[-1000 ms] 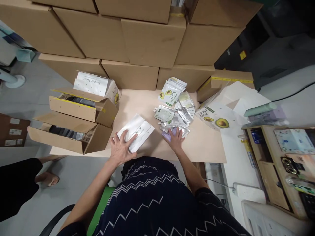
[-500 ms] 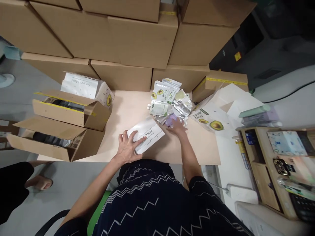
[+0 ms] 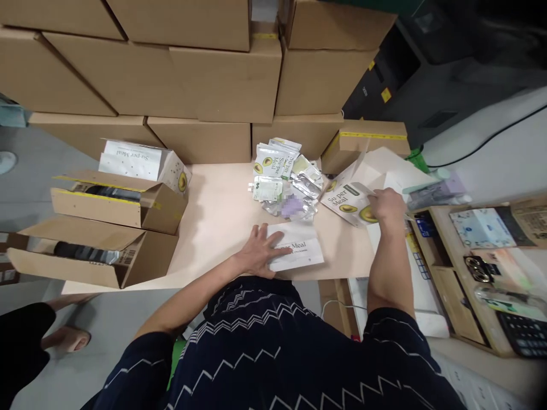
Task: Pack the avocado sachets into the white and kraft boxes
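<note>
My left hand (image 3: pixel 261 250) lies with fingers spread on a flat white piece printed "Su·per Meal" (image 3: pixel 305 250); whether it is a folded carton or a sheet I cannot tell. At the right, my right hand (image 3: pixel 388 208) is closed over the edge of an opened white carton with avocado pictures (image 3: pixel 339 200); the fingertips are partly hidden there. Between the hands and farther back is a heap of pouches: an avocado-print pouch (image 3: pixel 270 161), a green-and-white spouted pouch (image 3: pixel 268 188), and a purple pouch (image 3: pixel 290 205) among silvery ones.
Brown cardboard boxes (image 3: pixel 226 85) are stacked along the back. Two opened cartons (image 3: pixel 151 250) with dark packs stand at the left, beside a white Su·per Meal box (image 3: pixel 132 162). A wooden organizer (image 3: pixel 455 285) is at the right. Another person's hand (image 3: pixel 70 340) shows lower left.
My right hand has left the purple pouch and moved right to the avocado carton. My left hand and the white piece have shifted right, and the piece has turned. The view has shifted slightly.
</note>
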Motion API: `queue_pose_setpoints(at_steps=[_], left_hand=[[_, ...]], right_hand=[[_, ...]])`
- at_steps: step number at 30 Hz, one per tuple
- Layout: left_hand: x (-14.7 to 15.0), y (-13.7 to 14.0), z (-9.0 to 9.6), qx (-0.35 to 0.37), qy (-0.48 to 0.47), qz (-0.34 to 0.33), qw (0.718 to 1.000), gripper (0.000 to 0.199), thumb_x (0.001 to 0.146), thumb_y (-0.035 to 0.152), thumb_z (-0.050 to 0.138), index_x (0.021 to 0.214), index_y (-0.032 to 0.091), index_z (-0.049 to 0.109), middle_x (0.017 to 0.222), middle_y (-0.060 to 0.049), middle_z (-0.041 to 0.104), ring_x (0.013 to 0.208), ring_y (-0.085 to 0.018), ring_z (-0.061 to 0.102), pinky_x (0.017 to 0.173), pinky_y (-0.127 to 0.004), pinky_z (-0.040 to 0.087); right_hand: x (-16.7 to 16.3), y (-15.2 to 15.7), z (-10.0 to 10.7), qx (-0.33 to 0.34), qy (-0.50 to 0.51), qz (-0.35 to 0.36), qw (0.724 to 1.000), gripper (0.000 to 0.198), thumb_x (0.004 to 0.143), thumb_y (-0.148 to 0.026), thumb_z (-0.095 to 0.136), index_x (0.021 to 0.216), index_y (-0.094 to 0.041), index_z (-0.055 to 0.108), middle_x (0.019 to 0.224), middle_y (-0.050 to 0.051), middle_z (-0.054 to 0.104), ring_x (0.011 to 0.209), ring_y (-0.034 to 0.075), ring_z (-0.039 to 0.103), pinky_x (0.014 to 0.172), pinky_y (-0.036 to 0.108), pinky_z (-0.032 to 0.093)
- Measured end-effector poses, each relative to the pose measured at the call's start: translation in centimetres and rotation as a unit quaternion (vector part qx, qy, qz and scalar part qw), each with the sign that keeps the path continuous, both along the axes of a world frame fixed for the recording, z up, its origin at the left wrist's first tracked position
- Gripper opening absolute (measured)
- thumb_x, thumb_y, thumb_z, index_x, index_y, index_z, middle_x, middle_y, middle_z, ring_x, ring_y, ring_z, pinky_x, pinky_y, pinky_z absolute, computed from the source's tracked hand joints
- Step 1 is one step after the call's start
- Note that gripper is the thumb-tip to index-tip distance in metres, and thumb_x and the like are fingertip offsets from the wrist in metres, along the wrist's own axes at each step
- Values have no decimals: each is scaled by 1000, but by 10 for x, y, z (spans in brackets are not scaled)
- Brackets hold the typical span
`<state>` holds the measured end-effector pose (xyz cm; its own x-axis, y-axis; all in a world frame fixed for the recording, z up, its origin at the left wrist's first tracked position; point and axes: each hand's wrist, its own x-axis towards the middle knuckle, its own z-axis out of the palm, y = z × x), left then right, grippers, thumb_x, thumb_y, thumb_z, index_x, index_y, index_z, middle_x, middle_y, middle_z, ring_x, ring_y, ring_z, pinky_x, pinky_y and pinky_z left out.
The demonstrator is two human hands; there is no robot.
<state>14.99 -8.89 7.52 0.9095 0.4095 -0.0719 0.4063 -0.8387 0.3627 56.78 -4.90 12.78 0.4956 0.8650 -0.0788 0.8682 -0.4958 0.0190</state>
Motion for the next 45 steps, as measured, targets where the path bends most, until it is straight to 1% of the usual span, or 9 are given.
queue_pose_setpoints(at_steps=[5,10,19,25,31,35,39,42,45], left_hand=[[60,12,-12,-6,-28,-91,995,87,67,60,75,148,40,50,156,-13,39,133,-57,29,104,-75,24],[108,25,-26,-2,-57,-114,992,82,68,61,74,144,37,55,158,-11,41,144,-60,19,109,-80,13],[83,-19,-40,48,-149,-18,988,55,96,54,52,145,29,55,159,-12,43,153,-38,25,122,-63,20],[-40,-56,-22,-17,-240,196,951,39,98,37,54,134,25,63,132,-10,67,134,-27,54,114,-48,45],[-116,-115,-18,-104,-322,503,796,28,94,37,57,108,21,74,109,-8,76,100,-21,71,89,-37,59],[-131,-146,2,-47,-367,585,722,34,95,38,55,70,20,70,64,-1,69,59,-13,64,58,-25,52],[-132,-143,35,40,-375,555,742,36,99,31,51,67,19,64,59,1,62,53,-10,58,56,-23,49],[-128,-120,46,39,-244,524,815,27,101,28,46,105,20,72,107,-10,75,103,-21,70,92,-37,57],[-129,-102,43,83,-64,573,813,35,97,28,53,130,21,64,144,-15,59,147,-40,38,117,-68,30]], right_hand=[[-9,-57,44,122,-19,-64,990,43,99,-36,43,119,-14,75,106,26,70,103,40,66,79,50,46],[-33,-99,95,288,-19,27,957,53,104,-46,34,139,-21,65,122,16,71,119,42,64,95,59,49],[-148,-48,127,559,-3,309,770,39,100,-20,53,134,-32,68,115,5,75,108,24,71,90,40,56],[-264,-26,78,383,63,449,805,45,103,-21,44,145,-30,55,126,10,62,120,26,57,102,47,48],[-376,-62,-3,74,64,566,818,48,102,-15,36,147,-23,54,117,16,62,110,30,53,101,52,40],[-401,-91,-27,-37,93,580,808,51,103,-16,31,151,-19,47,118,19,61,108,32,55,96,53,42],[-403,-101,-18,-106,120,578,800,52,103,-18,32,153,-18,44,140,24,54,112,34,58,98,53,43],[-398,-92,-4,-156,170,587,776,55,101,-36,48,153,-18,43,162,24,29,124,39,56,104,56,42],[-387,-78,8,-147,221,561,784,71,99,-48,50,159,-14,31,168,25,10,134,41,50,106,55,44]])
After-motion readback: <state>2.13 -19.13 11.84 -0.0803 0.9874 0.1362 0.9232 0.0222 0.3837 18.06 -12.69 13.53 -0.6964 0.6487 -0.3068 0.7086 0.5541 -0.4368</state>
